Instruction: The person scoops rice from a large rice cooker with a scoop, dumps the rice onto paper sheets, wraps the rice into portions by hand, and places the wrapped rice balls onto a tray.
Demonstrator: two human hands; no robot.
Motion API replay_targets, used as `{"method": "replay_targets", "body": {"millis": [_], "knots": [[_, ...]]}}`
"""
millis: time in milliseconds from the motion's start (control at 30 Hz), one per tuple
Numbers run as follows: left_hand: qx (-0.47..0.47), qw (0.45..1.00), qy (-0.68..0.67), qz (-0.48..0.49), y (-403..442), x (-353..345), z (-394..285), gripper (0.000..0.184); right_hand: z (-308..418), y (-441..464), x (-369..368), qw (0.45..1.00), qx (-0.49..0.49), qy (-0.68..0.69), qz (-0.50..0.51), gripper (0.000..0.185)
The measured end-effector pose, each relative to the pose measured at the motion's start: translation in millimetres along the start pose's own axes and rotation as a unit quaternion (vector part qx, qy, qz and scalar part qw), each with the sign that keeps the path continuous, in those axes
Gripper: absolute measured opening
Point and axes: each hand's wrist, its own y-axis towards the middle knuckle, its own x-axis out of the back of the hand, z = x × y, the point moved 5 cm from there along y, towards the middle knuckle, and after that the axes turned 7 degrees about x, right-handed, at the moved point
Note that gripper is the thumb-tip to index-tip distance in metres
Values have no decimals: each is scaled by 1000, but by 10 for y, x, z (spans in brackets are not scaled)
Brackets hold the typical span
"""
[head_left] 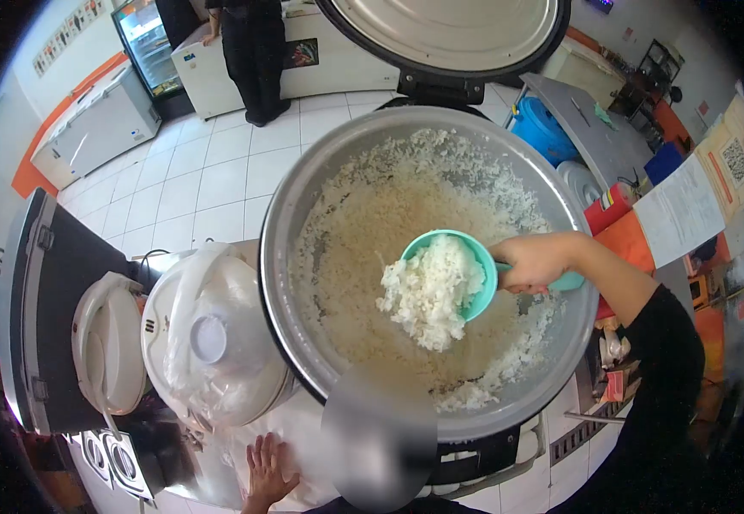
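My right hand [533, 261] is closed round the handle of a turquoise scoop [485, 274]. Heaped white cooked rice [434, 291] fills the scoop and bulges past its rim. Scoop and hand are over a large round rice cooker pot [282, 248], whose bottom and inner wall carry more rice. Its lid [458, 30] stands raised at the far side. Low on the left, my left hand [267, 469] rests with fingers spread on a pale surface beside a plastic bag, holding nothing.
Left of the pot stands a white rice cooker [166, 343] under clear plastic, with a white open lid [108, 343] beside it. A blue bin [545, 128] and a grey table [590, 128] are at the right. A person in black [252, 60] stands by white freezers [98, 128].
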Motion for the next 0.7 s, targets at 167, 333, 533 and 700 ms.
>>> {"method": "replay_targets", "body": {"millis": [167, 333, 533, 700], "knots": [[-1, 988, 151, 30, 50, 340, -323, 61, 107, -242, -86, 997, 9, 74, -5, 22], [-111, 993, -26, -37, 267, 755, -595, 39, 136, -352, -139, 991, 42, 123, -28, 20], [-230, 962, -89, -121, 293, 1250, -974, 28, 181, -489, -137, 983, 79, 148, -74, 24], [-240, 958, -118, -107, 257, 1111, -973, 24, 225, -569, -98, 980, 80, 159, -88, 27]]}}
